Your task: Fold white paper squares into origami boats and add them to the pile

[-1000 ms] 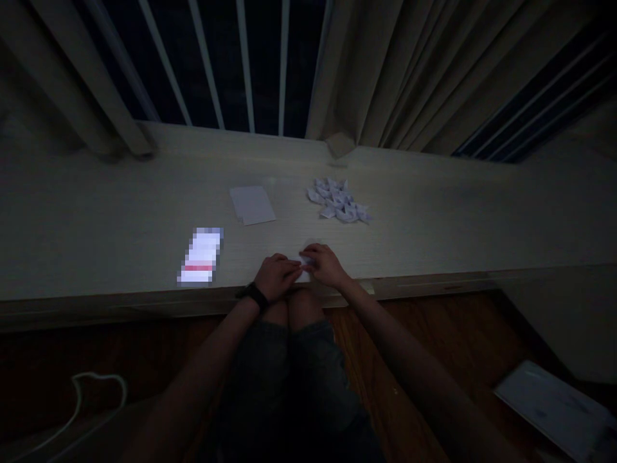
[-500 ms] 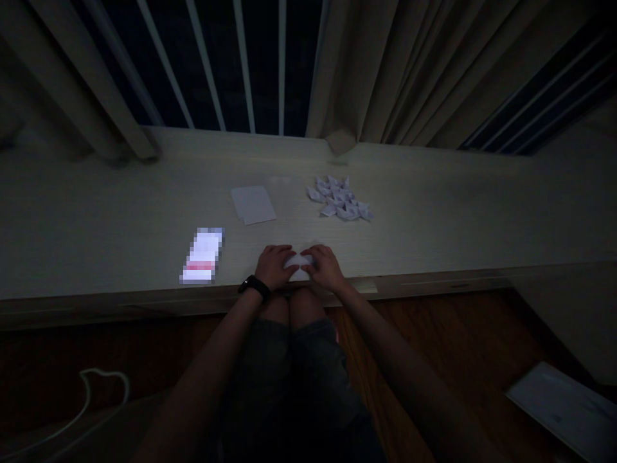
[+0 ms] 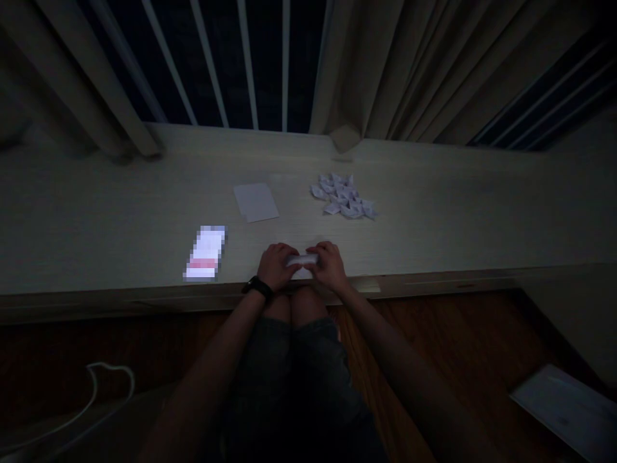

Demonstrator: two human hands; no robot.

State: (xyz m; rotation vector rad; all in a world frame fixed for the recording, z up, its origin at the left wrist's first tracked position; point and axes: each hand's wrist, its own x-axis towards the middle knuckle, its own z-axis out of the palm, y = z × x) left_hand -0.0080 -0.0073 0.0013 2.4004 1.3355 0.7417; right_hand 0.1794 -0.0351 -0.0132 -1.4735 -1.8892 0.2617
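A small folded piece of white paper [image 3: 303,260] is held between my two hands at the front edge of the sill. My left hand [image 3: 278,265], with a dark band on its wrist, pinches the paper's left end. At the right end, my right hand [image 3: 328,265] grips it between thumb and fingers. Beyond the hands, to the right, lies a cluster of several folded white paper boats [image 3: 344,196]. A stack of flat white paper sheets [image 3: 256,202] rests to the left of them. The fingertips partly cover the held paper.
A lit phone [image 3: 206,253], its screen blurred out, lies left of my hands on the pale window sill [image 3: 120,225]. Curtains [image 3: 380,71] hang at the barred window behind. A white cable [image 3: 112,366] is at lower left, and a flat pale board-like object [image 3: 569,405] at lower right.
Both hands have spread slightly apart along the paper, so more of it shows between the fingers. The held paper now looks like a narrow strip. The view has shifted slightly.
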